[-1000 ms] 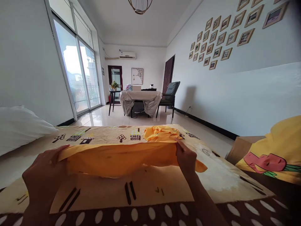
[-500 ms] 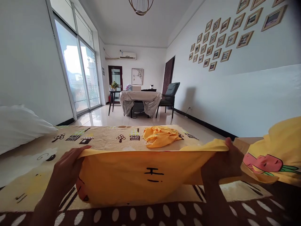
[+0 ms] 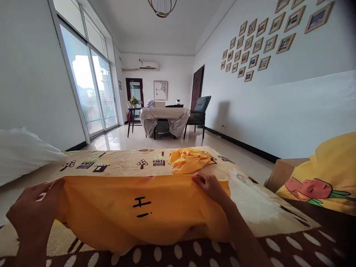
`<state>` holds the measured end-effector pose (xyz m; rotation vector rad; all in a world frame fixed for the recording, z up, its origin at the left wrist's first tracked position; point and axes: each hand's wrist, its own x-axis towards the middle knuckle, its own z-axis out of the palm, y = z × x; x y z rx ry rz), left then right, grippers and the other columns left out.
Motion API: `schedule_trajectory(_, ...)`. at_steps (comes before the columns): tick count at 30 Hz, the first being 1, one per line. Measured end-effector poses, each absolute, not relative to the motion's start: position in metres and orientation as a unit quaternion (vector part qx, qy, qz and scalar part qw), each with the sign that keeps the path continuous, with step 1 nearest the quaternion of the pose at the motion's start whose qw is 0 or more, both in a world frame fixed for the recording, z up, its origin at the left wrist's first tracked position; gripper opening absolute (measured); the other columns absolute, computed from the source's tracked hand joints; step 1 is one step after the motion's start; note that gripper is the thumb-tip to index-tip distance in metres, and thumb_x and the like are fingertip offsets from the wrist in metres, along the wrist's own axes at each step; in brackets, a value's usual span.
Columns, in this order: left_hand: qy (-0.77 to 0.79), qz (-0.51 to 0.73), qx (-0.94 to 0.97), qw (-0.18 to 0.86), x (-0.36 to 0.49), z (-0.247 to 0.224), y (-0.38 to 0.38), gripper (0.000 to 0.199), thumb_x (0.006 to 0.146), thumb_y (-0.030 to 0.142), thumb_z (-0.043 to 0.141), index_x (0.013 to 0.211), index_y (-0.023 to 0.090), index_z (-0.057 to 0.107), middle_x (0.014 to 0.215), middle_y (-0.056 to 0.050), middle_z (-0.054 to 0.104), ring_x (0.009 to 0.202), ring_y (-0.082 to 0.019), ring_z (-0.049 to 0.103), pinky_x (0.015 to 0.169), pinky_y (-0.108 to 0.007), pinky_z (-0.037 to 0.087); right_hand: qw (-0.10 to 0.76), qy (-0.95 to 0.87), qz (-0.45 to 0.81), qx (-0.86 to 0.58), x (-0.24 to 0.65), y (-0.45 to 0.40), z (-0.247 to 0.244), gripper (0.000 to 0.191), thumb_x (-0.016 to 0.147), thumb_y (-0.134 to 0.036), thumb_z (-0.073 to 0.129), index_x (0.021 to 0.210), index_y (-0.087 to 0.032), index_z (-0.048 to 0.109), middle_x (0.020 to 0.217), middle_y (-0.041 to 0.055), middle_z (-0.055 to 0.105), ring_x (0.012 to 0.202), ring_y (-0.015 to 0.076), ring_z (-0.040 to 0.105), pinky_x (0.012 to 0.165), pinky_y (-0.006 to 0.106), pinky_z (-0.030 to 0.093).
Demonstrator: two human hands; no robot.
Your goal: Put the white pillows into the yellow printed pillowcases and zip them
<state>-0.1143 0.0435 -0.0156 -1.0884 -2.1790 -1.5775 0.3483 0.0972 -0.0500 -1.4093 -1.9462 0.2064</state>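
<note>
A yellow-orange cloth [image 3: 116,211] printed with "Hi" in black hangs stretched between my hands, just above the bed. Its top edge runs nearly straight and its lower part sags in folds. My left hand [image 3: 35,207] is closed on the cloth's upper left corner. Farther right, my right hand [image 3: 210,187] pinches the top edge, with some fabric draping past it on the right. Beyond the cloth, a crumpled yellow cloth [image 3: 189,160] lies on the patterned blanket [image 3: 258,200].
A white pillow [image 3: 25,152] lies at the left. At the right, yellow fabric with a carrot print [image 3: 333,163] covers something bulky beside a brown box-like object [image 3: 283,172]. Past the bed stand a covered table [image 3: 167,115] and a dark chair [image 3: 200,113].
Both hands have shifted left with the cloth. My right hand has come off the far right end and now grips closer in along the top edge. The crumpled cloth stays put.
</note>
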Motion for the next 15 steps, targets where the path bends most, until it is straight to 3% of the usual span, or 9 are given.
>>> schedule_trajectory(5, -0.837, -0.42, -0.35, 0.032, -0.139, -0.023, 0.055, 0.044, 0.07, 0.041, 0.054, 0.101, 0.012, 0.069, 0.094, -0.009, 0.063, 0.073, -0.021, 0.055, 0.057, -0.027, 0.038, 0.203, -0.789, 0.09, -0.572, 0.348, 0.101, -0.062, 0.009, 0.075, -0.019, 0.056, 0.068, -0.017, 0.061, 0.068, -0.0007, 0.062, 0.062, 0.0112, 0.05, 0.057, 0.021, 0.032)
schedule_trajectory(8, -0.851, -0.358, -0.382, 0.041, -0.147, -0.027, 0.061, 0.036, 0.071, 0.033, 0.051, 0.094, 0.012, 0.068, 0.086, -0.009, 0.059, 0.072, -0.021, 0.053, 0.057, -0.026, 0.037, 0.16, -0.746, 0.063, -0.643, 0.361, 0.112, -0.076, 0.014, 0.067, -0.006, 0.054, 0.061, -0.016, 0.063, 0.066, 0.0023, 0.064, 0.063, 0.0121, 0.053, 0.058, 0.022, 0.032)
schedule_trajectory(12, -0.835, -0.356, -0.408, 0.102, -0.152, -0.037, 0.065, 0.04, 0.072, 0.036, 0.048, 0.096, 0.011, 0.069, 0.087, -0.01, 0.057, 0.078, -0.023, 0.054, 0.061, -0.027, 0.041, 0.162, -0.67, 0.033, -0.724, 0.383, 0.125, -0.091, 0.019, 0.074, -0.011, 0.052, 0.063, -0.015, 0.068, 0.071, 0.0086, 0.066, 0.063, 0.016, 0.057, 0.054, 0.024, 0.032)
schedule_trajectory(15, -0.828, -0.357, -0.41, 0.139, -0.151, -0.041, 0.066, 0.038, 0.071, 0.039, 0.052, 0.091, 0.014, 0.072, 0.085, -0.01, 0.058, 0.074, -0.022, 0.055, 0.06, -0.027, 0.041, 0.189, -0.616, -0.013, -0.764, 0.391, 0.126, -0.088, 0.028, 0.084, -0.017, 0.045, 0.08, -0.014, 0.073, 0.094, 0.017, 0.066, 0.073, 0.0203, 0.061, 0.056, 0.027, 0.034)
